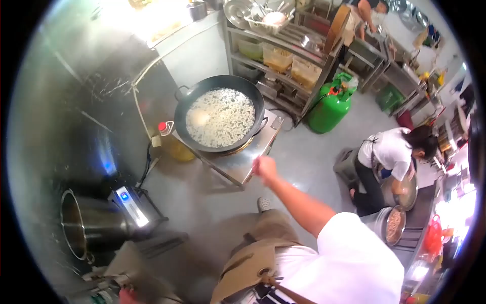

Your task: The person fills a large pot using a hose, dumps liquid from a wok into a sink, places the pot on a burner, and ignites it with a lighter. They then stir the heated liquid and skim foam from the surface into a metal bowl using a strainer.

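Observation:
My right hand (265, 169) reaches out beside the front corner of a low steel stove (235, 169). Its fingers look curled closed, and whatever they may hold or touch is hidden. On the stove sits a large dark wok (223, 148) with two loop handles. Pale bits float across the bubbling, light-coloured liquid (221, 117) inside it. My left hand does not show clearly; a small reddish shape (127, 295) at the bottom left is too blurred to name.
A red-capped oil bottle (182, 151) stands left of the stove. Beyond are a green gas cylinder (330, 109) and a rack (298, 87) of tubs. A steel pot (96, 223) is at left. One person (387, 159) crouches at right; another (363, 20) works at the back.

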Motion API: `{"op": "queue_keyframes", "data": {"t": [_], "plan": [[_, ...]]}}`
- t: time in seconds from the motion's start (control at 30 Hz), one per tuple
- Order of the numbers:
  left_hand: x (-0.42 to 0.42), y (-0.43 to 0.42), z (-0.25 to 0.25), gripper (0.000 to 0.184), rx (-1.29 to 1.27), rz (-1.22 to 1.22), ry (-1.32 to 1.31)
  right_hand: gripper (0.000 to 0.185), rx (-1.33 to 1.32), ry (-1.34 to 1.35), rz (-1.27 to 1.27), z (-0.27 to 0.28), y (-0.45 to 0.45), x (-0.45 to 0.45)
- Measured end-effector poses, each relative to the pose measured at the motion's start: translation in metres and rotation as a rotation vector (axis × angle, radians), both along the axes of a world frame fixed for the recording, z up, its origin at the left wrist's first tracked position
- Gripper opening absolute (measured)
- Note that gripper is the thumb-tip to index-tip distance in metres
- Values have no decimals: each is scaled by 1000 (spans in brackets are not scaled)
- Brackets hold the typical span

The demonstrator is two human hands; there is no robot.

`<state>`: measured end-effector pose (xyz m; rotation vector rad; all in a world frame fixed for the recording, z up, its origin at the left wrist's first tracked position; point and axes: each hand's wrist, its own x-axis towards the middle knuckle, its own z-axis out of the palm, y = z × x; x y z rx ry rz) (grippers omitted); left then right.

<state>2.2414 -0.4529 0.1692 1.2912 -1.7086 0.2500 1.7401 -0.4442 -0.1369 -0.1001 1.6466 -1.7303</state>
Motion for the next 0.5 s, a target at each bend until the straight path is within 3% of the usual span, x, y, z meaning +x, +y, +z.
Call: {"op": "queue_keyframes", "data": {"t": [0.03,0.07,0.1,0.13,0.17,0.27,0.3,0.37,0.4,0.43,0.47,0.5], "plan": [[-22,-30,-17,34,449,237,92,27,66,-25,-91,-3,-14,-41],[-37,-54,-32,36,667,177,119,27,52,1,-231,-8,-30,-74],[-70,-75,-35,35,742,93,153,27,39,37,-364,-14,-44,-100],[-102,-96,-40,37,820,13,189,26,59,23,-309,-14,-51,-118],[-130,-114,-44,28,753,-94,225,26,76,13,-248,-11,-59,-135],[-198,-172,-45,29,865,-175,93,24,108,-108,-142,22,-70,-148],[-215,-196,-56,26,827,-307,67,23,120,-164,-123,36,-69,-145],[-256,-255,-84,21,997,-397,188,21,96,-278,-168,41,-69,-146],[-282,-290,-93,22,1032,-440,64,20,84,-335,-203,41,-74,-146],[-303,-329,-114,23,1133,-512,102,19,75,-357,-289,42,-83,-143],[-333,-367,-125,24,1066,-546,-187,19,69,-375,-387,45,-92,-139],[-364,-403,-147,27,1064,-630,-100,22,60,-385,-505,47,-97,-136]]}}
